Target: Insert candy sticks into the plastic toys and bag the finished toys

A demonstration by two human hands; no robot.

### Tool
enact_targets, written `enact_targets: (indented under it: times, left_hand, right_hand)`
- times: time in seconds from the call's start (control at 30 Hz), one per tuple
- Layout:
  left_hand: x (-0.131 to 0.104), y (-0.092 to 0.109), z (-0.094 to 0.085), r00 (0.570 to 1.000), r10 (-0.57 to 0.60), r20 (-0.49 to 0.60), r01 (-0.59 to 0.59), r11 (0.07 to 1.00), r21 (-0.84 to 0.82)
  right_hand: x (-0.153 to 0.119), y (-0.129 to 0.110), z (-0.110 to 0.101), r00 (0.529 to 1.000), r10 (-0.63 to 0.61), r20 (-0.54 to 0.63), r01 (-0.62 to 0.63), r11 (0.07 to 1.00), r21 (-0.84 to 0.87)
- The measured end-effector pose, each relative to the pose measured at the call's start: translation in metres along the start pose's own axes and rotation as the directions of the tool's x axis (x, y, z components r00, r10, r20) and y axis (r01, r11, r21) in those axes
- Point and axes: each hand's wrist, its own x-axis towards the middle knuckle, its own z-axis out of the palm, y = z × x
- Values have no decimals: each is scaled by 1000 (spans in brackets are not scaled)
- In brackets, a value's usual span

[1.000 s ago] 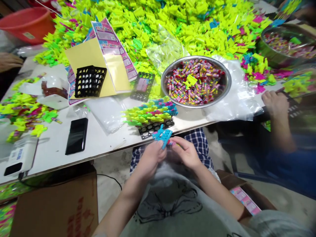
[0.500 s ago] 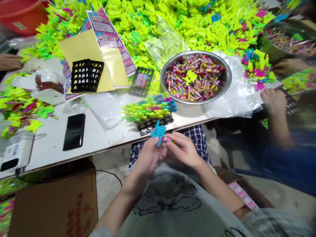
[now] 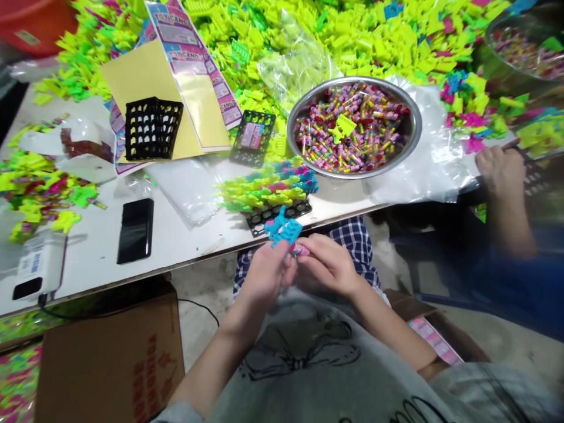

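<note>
My left hand point(image 3: 267, 273) pinches a blue plastic toy point(image 3: 284, 229) over the table's front edge. Between the fingers of my right hand point(image 3: 330, 264) is a small wrapped candy tube point(image 3: 301, 249), held close against the toy; whether it is inserted I cannot tell. Just beyond my hands stands a black grid tray point(image 3: 282, 216), filled with yellow, green, pink and blue toys point(image 3: 268, 187). A metal bowl point(image 3: 416, 138) behind it on the right holds many such candy tubes, with one yellow toy point(image 3: 343, 128) on top.
A heap of yellow-green toys point(image 3: 374, 41) covers the table's back. To the left lie a phone point(image 3: 135, 231), a white device point(image 3: 42, 264), stacked black trays point(image 3: 152, 129) and printed cards point(image 3: 183, 35). Clear bags point(image 3: 423, 170) lie beside the bowl. A co-worker's hand point(image 3: 502, 170) rests at right.
In my left hand the blue toy has turned, its flat comb-like part now leaning right. My right hand keeps the candy tube beside it. The view has shifted slightly.
</note>
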Motion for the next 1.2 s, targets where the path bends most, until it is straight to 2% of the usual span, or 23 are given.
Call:
enact_targets:
  times: [0.13, 0.23, 0.33, 0.47, 0.67, 0.73, 0.8, 0.93, 1.0, 1.07, 1.13, 1.2]
  left_hand:
    - [1, -6, 1, 999, 30, -14, -30, 1000, -6]
    - [3, -11, 1, 998, 60, -16, -60, 998, -29]
    - [7, -15, 1, 998, 58, 32, -56, 995, -81]
    - [10, -16, 2, 995, 76, 61, -73, 996, -53]
    - [8, -17, 5, 993, 116, 0, -115, 990, 85]
    - [7, -17, 8, 991, 132, -19, -131, 990, 55]
    - [7, -18, 11, 994, 105, -29, -107, 993, -47]
    - [9, -16, 10, 998, 16, -55, -27, 979, -200]
    - [10, -13, 6, 997, 32, -75, -44, 984, -174]
    - [10, -10, 2, 994, 70, -87, -80, 989, -121]
    - [10, -8, 0, 992, 96, -85, -103, 992, -76]
    - [9, -7, -1, 993, 93, -71, -96, 994, -44]
  right_hand:
    - [-1, 3, -2, 999, -44, 32, 46, 997, -69]
    - [-2, 6, -2, 1000, -17, 12, 18, 998, -55]
    - [-3, 7, -3, 1000, 21, 7, -21, 999, -32]
    - [-4, 6, -4, 994, 107, 9, -107, 992, 68]
    - [-3, 4, -3, 982, 185, -23, -176, 960, 217]
    - [-3, 4, -1, 981, 194, -24, -182, 952, 246]
    - [-3, 6, 1, 979, 203, -29, -189, 948, 257]
    - [-5, 18, 3, 985, 170, -36, -165, 980, 116]
    - [-8, 26, 1, 990, 140, -21, -140, 990, -9]
    - [-12, 31, 0, 984, 176, -34, -178, 983, -37]
    - [-14, 31, 1, 951, 299, -79, -289, 950, 117]
    - [-14, 26, 4, 892, 450, -48, -405, 840, 361]
